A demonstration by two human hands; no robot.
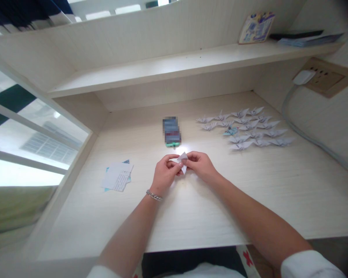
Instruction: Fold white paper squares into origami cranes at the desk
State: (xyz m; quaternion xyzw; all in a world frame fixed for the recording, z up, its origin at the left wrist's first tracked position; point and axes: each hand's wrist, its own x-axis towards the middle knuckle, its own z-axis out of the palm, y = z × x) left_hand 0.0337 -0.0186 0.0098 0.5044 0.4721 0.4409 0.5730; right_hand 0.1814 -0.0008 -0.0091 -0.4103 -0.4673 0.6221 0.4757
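A small piece of folded white paper (183,157) is held between both hands over the middle of the desk. My left hand (166,172) pinches its left side with thumb and fingers, a chain bracelet on the wrist. On the paper's right side my right hand (200,164) grips with thumb and forefinger. Several folded white paper cranes (249,125) sit in rows at the right, with one blue patterned crane (231,131) among them. To the left lies a small stack of paper sheets (117,175), the top one white with handwriting.
Behind my hands lies a phone-like object (171,130) with a blurred-out face and a green edge. A shelf (150,73) spans the back, bearing a small box (256,27). A plugged-in cable (310,141) runs down the right side.
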